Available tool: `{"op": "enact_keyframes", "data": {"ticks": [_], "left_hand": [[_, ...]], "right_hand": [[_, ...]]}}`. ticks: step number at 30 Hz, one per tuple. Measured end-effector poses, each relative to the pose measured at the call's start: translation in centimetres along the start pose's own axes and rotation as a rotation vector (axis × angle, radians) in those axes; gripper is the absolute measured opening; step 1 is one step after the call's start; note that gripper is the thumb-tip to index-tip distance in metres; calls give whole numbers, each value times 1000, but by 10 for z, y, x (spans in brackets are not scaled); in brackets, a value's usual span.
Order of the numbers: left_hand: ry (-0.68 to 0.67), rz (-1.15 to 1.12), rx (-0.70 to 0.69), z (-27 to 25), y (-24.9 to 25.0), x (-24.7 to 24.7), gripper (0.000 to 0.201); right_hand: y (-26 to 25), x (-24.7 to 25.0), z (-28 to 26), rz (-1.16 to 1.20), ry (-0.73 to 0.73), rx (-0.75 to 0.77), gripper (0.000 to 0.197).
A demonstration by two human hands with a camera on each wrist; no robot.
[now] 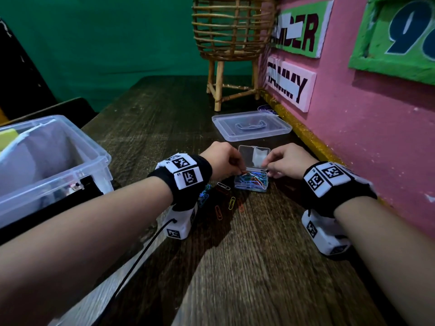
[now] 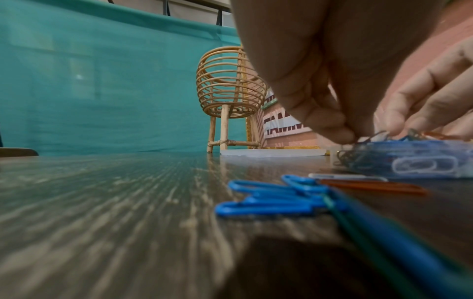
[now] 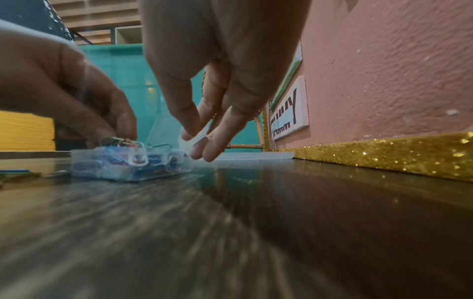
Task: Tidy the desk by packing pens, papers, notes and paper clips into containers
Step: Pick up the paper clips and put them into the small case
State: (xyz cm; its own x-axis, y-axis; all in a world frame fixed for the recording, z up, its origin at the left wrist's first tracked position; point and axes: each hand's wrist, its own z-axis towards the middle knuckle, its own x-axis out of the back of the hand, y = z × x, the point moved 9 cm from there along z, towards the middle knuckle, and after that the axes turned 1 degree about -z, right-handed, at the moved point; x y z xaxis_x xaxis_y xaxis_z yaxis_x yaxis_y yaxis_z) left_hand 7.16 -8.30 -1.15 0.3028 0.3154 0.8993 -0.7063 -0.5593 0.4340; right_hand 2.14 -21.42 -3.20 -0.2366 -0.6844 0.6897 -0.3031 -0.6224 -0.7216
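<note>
Left grip (image 1: 221, 161) pinches paper clips (image 1: 242, 172) over the small clear box (image 1: 251, 183); right grip (image 1: 288, 161), fingers straight, touches its rim.

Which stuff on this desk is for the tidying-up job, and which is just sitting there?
For the job:
- small clear box of paper clips, lid open
- loose paper clips on the desk
- big clear bin holding papers
- flat clear lid
- left hand pinching clips at the box
- right hand beside the box

Just lying about:
- wicker basket stand
- wall signs
</note>
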Motion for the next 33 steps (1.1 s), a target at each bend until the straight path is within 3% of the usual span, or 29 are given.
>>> {"op": "enact_keyframes", "data": {"ticks": [4, 9, 13, 17, 18, 22, 24, 28, 31, 33], "left_hand": [[-67, -29, -39, -1, 3, -8, 20], [20, -62, -90, -2, 7, 1, 14], [-92, 37, -164, -3, 12, -11, 19], [83, -19, -253, -15, 23, 6, 15], [76, -32, -277, -21, 26, 5, 13], [-255, 63, -398, -54, 40, -30, 23], [-338, 114, -443, -63, 37, -41, 29], [-222, 206, -280, -57, 7, -24, 20], [-157, 245, -205, -57, -9, -13, 27], [-175, 235, -208, -58, -11, -13, 42]], "right_hand": [[-1, 0, -1, -5, 2, 11, 16], [0, 0, 0, -12, 3, 11, 18], [-1, 1, -1, -13, 5, 8, 14], [0, 2, -1, -50, 14, 5, 13], [0, 2, -1, -62, 17, 4, 13], [0, 2, 0, -74, 17, 4, 12], [0, 2, -1, -70, 14, 2, 13], [0, 2, -3, -71, -1, -8, 15], [0, 2, -3, -71, -1, -17, 15], [0, 2, -4, -71, 1, -22, 14]]}}
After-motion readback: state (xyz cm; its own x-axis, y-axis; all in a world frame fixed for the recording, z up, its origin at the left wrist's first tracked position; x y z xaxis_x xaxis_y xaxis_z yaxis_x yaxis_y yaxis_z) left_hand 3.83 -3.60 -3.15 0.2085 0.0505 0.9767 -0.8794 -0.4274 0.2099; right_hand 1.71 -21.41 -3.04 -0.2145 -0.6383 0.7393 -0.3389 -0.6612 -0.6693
